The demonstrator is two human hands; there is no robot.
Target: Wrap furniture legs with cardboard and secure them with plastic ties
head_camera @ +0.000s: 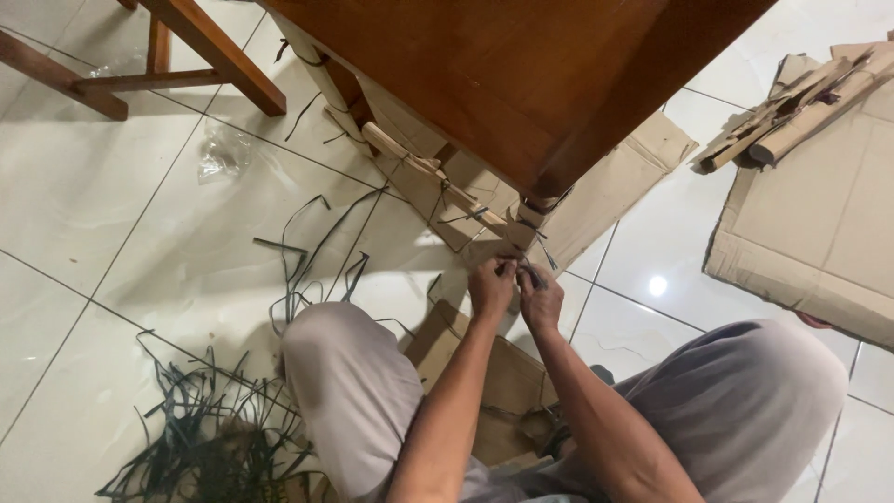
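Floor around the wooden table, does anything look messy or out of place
Yes. Cut dark plastic straps lie scattered over the white floor tiles, with a tangled heap at lower left. Torn brown cardboard sheets lie flat at right, and crumpled clear plastic film sits near the table leg.

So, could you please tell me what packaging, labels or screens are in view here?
Cardboard sheet: flat on the floor, right; brown, torn edges.
Cardboard wrap: around the wooden table's leg; brown.
Plastic bag: crumpled on the tiles, upper left; clear.
No labels or screens.
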